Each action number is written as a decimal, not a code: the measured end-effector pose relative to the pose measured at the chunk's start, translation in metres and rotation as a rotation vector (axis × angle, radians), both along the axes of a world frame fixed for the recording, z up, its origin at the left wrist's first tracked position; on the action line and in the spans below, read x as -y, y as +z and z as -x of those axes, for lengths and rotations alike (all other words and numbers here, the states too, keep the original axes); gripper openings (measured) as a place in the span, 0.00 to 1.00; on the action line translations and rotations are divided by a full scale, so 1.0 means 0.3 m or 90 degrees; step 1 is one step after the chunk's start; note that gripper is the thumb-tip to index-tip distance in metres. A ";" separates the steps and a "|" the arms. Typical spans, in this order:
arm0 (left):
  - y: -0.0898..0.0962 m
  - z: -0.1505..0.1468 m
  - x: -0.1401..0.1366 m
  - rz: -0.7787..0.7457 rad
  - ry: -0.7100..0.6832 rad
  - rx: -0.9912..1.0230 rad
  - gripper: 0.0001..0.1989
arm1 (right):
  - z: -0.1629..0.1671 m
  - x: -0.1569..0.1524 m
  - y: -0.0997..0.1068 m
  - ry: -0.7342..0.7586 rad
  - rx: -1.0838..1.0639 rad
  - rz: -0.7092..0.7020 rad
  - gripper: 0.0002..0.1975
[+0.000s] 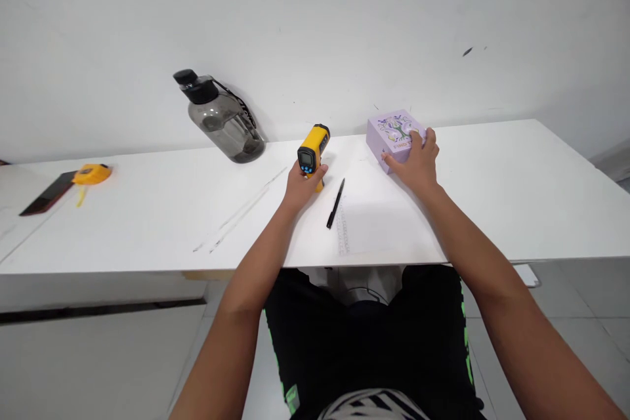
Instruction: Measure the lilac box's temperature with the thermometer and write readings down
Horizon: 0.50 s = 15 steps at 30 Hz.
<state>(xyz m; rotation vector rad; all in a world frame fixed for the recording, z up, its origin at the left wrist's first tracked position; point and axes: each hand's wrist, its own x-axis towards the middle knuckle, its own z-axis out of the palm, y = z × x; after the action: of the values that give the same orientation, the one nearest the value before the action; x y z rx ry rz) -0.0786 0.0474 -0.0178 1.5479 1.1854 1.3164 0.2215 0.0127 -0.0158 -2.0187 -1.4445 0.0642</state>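
My left hand [301, 187] is wrapped round the grip of a yellow and black infrared thermometer [315, 142], its small screen and blue buttons facing me. Over to the right, my right hand [417, 161] grips a lilac box [381, 141] with a printed tree design on top, thumb at the near side and fingers on the lid. The box is by the wall at the back of the white table [522, 203]. Between my forearms lie a black pen [336, 205] and a white sheet of paper [377, 233] with a perforated left edge.
A grey see-through water bottle [224, 121] with a black cap stands near the wall on the left. Farther left are a yellow tape measure [92, 174] and a dark flat object [48, 194], perhaps a phone. The wall [315, 26] bounds the table's back.
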 end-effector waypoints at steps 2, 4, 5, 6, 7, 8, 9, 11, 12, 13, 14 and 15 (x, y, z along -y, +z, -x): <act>0.007 -0.001 0.005 0.009 -0.022 0.010 0.21 | 0.001 -0.001 0.001 -0.005 0.002 -0.001 0.50; 0.011 -0.003 0.008 0.009 -0.031 0.012 0.21 | 0.000 -0.005 -0.004 -0.010 0.004 -0.010 0.49; 0.013 -0.004 0.009 0.007 -0.032 0.011 0.21 | -0.002 -0.008 -0.007 -0.012 0.007 -0.018 0.49; 0.014 -0.004 0.009 0.003 -0.033 0.010 0.20 | -0.004 -0.013 -0.012 -0.013 0.013 -0.030 0.49; 0.014 -0.005 0.009 0.000 -0.037 0.010 0.20 | -0.007 -0.018 -0.017 -0.013 0.019 -0.043 0.48; 0.015 -0.006 0.008 0.000 -0.040 0.012 0.19 | -0.010 -0.022 -0.023 -0.013 0.026 -0.056 0.48; 0.016 -0.007 0.007 0.002 -0.038 0.018 0.19 | -0.012 -0.027 -0.029 -0.012 0.031 -0.067 0.47; 0.016 -0.008 0.002 0.008 -0.019 0.037 0.19 | -0.016 -0.033 -0.040 -0.009 0.037 -0.083 0.47; 0.017 -0.008 -0.001 0.011 -0.009 0.051 0.20 | -0.018 -0.035 -0.044 -0.006 0.038 -0.087 0.47; 0.017 -0.008 -0.005 0.013 -0.003 0.067 0.21 | -0.019 -0.035 -0.047 -0.003 0.038 -0.090 0.46; 0.017 -0.008 -0.008 0.013 -0.003 0.085 0.22 | -0.020 -0.035 -0.049 0.001 0.037 -0.092 0.46; 0.017 -0.008 -0.010 0.014 -0.009 0.102 0.23 | -0.021 -0.034 -0.050 0.005 0.034 -0.094 0.46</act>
<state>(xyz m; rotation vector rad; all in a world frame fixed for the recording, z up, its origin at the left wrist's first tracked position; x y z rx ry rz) -0.0761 0.0505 -0.0128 1.4045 1.0831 1.3872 0.2277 0.0228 -0.0307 -1.9079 -1.4467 -0.0915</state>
